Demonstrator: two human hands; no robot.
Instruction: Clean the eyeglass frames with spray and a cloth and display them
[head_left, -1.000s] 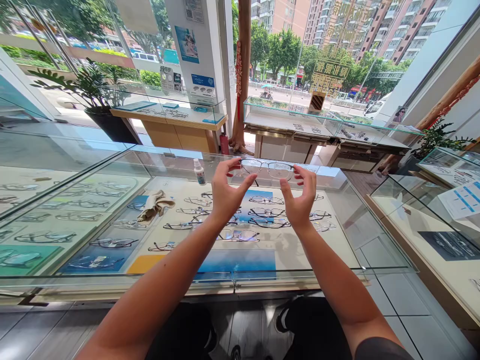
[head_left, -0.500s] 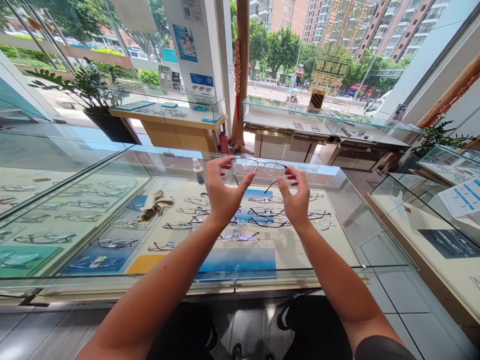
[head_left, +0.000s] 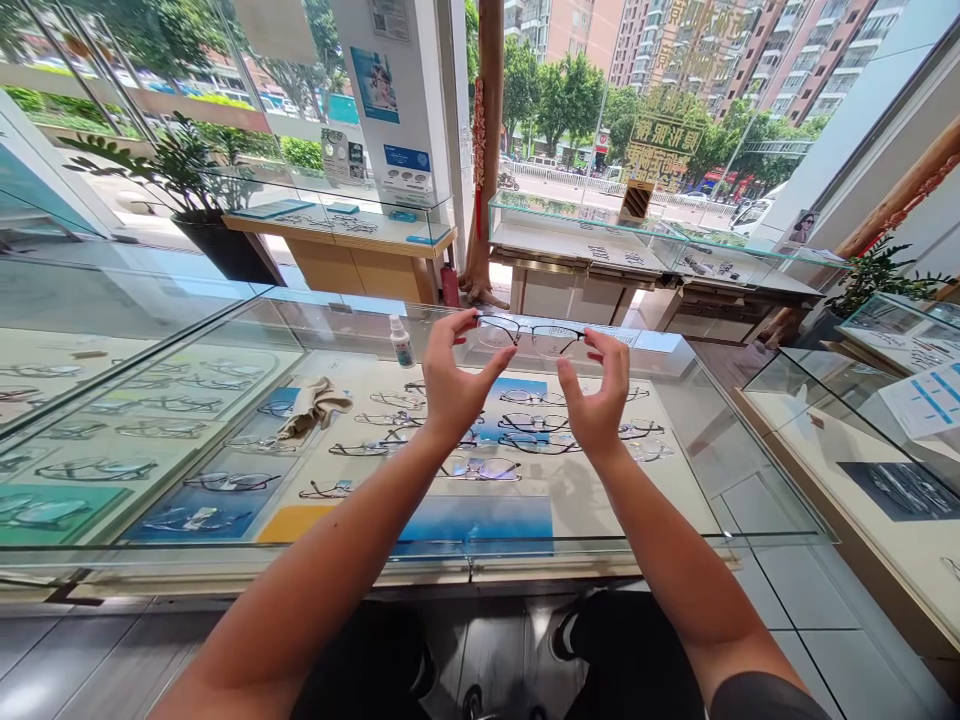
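Note:
A pair of eyeglasses with a dark top rim and clear lenses is held up above the glass counter. My left hand grips its left end, fingers at the outer corner and thumb below. At the other end my right hand holds the right corner with bent fingers, its thumb pointing up below the lens. A white spray bottle stands on the glass to the left of my left hand. Farther left, a crumpled beige cloth lies on the counter top.
Under the glass of the display case lie several rows of eyeglasses. More display cases stand by the window and at the right. A potted plant is at the back left.
The eyeglasses have tilted, so their dark top rim now shows and the temples no longer hang visibly below. Both hands have shifted slightly to the right.

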